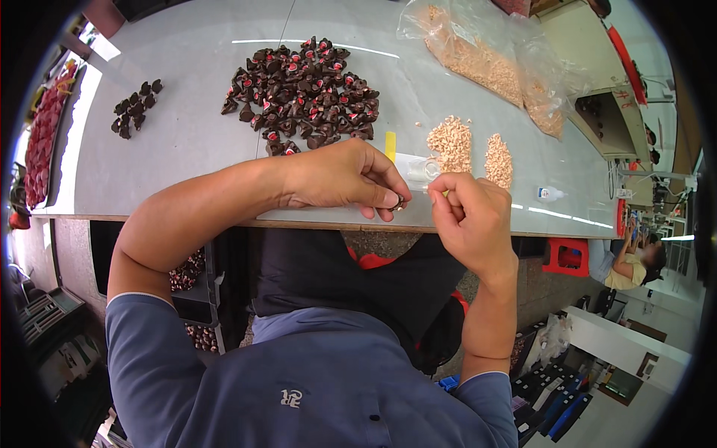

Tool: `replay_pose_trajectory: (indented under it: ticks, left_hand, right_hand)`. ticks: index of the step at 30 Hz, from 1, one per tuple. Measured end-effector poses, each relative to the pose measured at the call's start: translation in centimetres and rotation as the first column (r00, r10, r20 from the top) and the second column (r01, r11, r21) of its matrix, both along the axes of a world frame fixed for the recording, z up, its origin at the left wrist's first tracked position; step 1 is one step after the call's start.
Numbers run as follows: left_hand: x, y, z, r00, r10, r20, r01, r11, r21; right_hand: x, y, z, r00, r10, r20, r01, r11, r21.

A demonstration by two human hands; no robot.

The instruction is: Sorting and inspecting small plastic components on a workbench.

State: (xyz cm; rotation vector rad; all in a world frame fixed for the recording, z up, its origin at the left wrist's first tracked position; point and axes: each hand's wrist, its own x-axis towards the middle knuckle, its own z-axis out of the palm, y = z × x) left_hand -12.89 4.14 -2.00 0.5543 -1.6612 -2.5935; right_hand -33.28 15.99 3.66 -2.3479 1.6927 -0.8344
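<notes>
My left hand [345,175] reaches over the table's front edge, pinching a small dark brown piece [401,203] between thumb and fingers. It looks like the dark pieces with red and pink faces in the big pile [302,93] behind it. To its right, my right hand [476,216] is closed, thumb against forefinger. Whatever sits at its fingertips is too small to make out. The two hands are close but apart. Between them lie a clear round item [423,171] and a yellow strip [390,146]. Just beyond my right hand are two heaps of small beige bits [450,144] [498,160].
Clear plastic bags of beige bits [478,67] lie at the back right. A small white bottle [550,194] is near the right end. A few dark pieces [136,110] sit apart on the left. A red stool [566,257] and a seated person [631,265] are at the right.
</notes>
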Motion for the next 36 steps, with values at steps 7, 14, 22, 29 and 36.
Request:
replay_pose_trajectory:
  ticks: [7,14,22,29,36]
  left_hand:
    - [-0.3,0.0,-0.1,1.0,0.013,0.008,-0.013,1.0,0.009]
    - [-0.1,-0.1,-0.5,1.0,0.013,0.009,-0.013,0.999,0.033]
    - [0.0,-0.3,-0.4,1.0,0.019,-0.005,-0.019,0.999,0.037]
    - [-0.1,0.0,-0.1,0.999,0.029,0.014,-0.029,0.999,-0.016]
    - [-0.1,0.2,-0.5,0.999,0.052,0.012,-0.051,0.995,-0.082]
  right_hand:
    - [1.0,1.1,-1.2,0.996,0.0,0.088,0.001,1.0,-0.013]
    - [1.5,1.0,-2.1,0.996,-0.009,0.084,0.011,1.0,-0.024]
    - [1.6,1.9,-2.5,0.921,-0.19,0.341,0.138,0.976,0.171]
    - [2.2,2.0,-3.4,0.817,-0.314,0.483,0.131,0.917,0.376]
    - [2.6,2.1,-3.3,0.757,-0.331,0.563,0.062,0.895,0.442]
